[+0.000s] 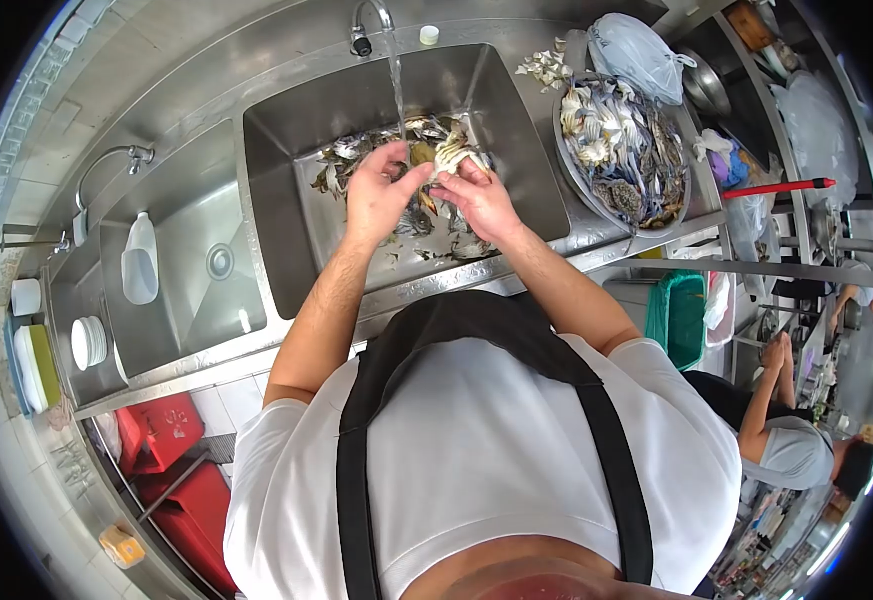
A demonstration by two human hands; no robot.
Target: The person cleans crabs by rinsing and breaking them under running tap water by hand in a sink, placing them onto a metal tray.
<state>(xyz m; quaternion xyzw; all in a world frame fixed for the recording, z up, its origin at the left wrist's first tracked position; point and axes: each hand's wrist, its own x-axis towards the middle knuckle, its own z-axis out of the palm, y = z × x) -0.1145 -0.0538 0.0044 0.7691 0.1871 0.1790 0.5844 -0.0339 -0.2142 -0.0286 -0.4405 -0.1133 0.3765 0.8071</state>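
Observation:
Both hands are over the large steel sink (301, 262), where water runs from the faucet (360, 44). Fingers wrapped round a pale crab (453, 152), my right hand (486, 205) holds it by its near side. My left hand (376, 190) is just left of it, fingers apart beside the stream, with nothing visibly gripped. Several crab pieces (341, 160) lie in the sink bottom below and around the hands. To the right of the sink, a big round metal bowl (568, 165) is heaped with cleaned crabs (616, 130).
Small white scraps (546, 68) and a tied plastic bag (636, 55) are by the bowl. A white jug (140, 262) stands in the left sink, near stacked plates (88, 342). A green-lined bin (678, 315) is below right. Another person (796, 450) works at far right.

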